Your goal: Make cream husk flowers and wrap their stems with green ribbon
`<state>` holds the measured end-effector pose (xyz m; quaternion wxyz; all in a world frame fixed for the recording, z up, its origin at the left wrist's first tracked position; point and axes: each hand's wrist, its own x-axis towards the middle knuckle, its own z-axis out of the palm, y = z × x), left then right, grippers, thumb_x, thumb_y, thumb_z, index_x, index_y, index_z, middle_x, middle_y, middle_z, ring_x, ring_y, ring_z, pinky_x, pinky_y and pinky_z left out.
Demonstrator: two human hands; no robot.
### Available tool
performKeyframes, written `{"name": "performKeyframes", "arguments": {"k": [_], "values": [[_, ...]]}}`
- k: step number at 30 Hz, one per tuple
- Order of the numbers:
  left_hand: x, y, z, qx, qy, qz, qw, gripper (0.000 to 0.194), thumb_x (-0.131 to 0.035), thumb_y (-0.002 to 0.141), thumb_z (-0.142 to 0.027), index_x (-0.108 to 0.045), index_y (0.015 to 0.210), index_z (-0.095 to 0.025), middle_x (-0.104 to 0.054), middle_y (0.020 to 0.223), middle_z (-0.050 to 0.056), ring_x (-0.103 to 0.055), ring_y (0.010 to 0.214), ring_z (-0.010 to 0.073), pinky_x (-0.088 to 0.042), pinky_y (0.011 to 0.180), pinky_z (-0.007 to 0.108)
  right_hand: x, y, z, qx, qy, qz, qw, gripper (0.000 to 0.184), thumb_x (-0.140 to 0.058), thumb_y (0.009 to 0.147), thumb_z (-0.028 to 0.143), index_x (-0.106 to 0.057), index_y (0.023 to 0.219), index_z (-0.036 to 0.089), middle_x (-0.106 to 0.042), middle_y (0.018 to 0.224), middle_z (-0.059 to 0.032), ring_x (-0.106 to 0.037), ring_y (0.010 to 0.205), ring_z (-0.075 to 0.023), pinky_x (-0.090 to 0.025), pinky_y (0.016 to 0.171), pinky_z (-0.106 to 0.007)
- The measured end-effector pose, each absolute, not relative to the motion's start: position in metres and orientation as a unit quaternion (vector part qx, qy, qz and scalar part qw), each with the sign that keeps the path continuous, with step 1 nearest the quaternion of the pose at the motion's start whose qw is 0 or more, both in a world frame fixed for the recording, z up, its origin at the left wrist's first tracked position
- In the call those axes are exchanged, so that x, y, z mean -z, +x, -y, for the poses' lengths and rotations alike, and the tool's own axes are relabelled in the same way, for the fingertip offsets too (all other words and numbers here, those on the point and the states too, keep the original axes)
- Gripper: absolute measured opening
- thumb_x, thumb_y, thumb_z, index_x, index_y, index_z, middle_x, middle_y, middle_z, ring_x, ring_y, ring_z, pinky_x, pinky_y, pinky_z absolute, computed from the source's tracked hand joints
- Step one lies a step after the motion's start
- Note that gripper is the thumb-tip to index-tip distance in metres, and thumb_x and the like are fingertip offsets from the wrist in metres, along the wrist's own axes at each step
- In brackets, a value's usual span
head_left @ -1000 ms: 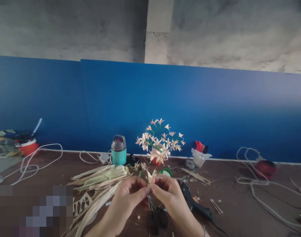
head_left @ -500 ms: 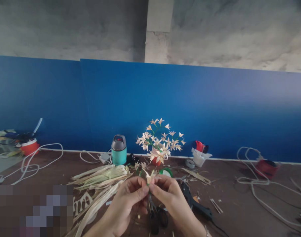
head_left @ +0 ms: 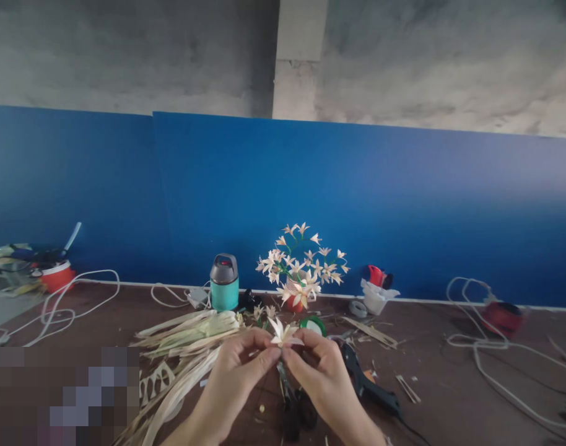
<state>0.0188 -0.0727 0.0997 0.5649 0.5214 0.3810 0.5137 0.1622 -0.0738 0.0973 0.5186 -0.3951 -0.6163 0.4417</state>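
Note:
Between my two hands is a pale artificial flower (head_left: 283, 333) with pointed petals spread open. My left hand (head_left: 246, 362) pinches its base from the left, thumb and fingers closed. From the other side my right hand (head_left: 315, 365) grips the same flower, its thumb tip close to the left thumb. Below the hands lie dark-handled scissors (head_left: 296, 409), partly hidden. Behind them stands an arrangement of similar pale flowers (head_left: 301, 266) on green stems in an orange-red pot (head_left: 293, 303). A green tape roll (head_left: 313, 325) lies just beyond my right fingers.
Dried husk strips (head_left: 185, 337) are heaped on the left, beside a cut-out strip (head_left: 156, 383). A black glue gun (head_left: 369, 387) with a cord lies at right. A teal container (head_left: 224, 285), a white cup (head_left: 376, 296) and white cables (head_left: 478, 341) line the blue panel (head_left: 357, 198).
The flower in my hands has turned and its petals now show spread wider. Both hands stay at nearly the same place, fingers slightly shifted.

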Motion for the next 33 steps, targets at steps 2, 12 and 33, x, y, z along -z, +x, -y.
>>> {"name": "performKeyframes", "arguments": {"k": [2, 12, 33], "values": [[-0.102, 0.016, 0.072, -0.508, 0.574, -0.386, 0.513, 0.019, -0.065, 0.069, -0.031, -0.057, 0.062, -0.016, -0.053, 0.064, -0.001, -0.048, 0.065, 0.0125, -0.037, 0.063, 0.023, -0.097, 0.163, 0.074, -0.423, -0.404, 0.625, 0.517, 0.016, -0.059, 0.076, 0.030, -0.060, 0.071, 0.015, -0.058, 0.065, -0.0004, -0.050, 0.060, -0.0118, -0.042, 0.057, -0.021], [-0.110, 0.006, 0.087, -0.541, 0.737, -0.297, 0.274, 0.010, -0.048, 0.080, -0.015, -0.054, 0.074, -0.021, -0.053, 0.080, 0.004, -0.051, 0.078, 0.0178, -0.040, 0.070, 0.029, -0.113, 0.170, 0.084, -0.368, -0.341, 0.689, 0.523, 0.010, -0.061, 0.076, 0.027, -0.059, 0.070, 0.019, -0.058, 0.067, -0.0007, -0.051, 0.063, -0.0136, -0.041, 0.059, -0.023], [-0.117, 0.014, 0.084, -0.489, 0.760, -0.348, 0.250, 0.014, -0.053, 0.070, -0.008, -0.046, 0.064, -0.020, -0.056, 0.080, 0.004, -0.053, 0.076, 0.0174, -0.041, 0.073, 0.028, -0.104, 0.175, 0.070, -0.266, -0.362, 0.753, 0.480, 0.015, -0.056, 0.079, 0.021, -0.058, 0.064, 0.018, -0.053, 0.061, 0.0016, -0.045, 0.061, -0.0130, -0.035, 0.060, -0.024]]}}
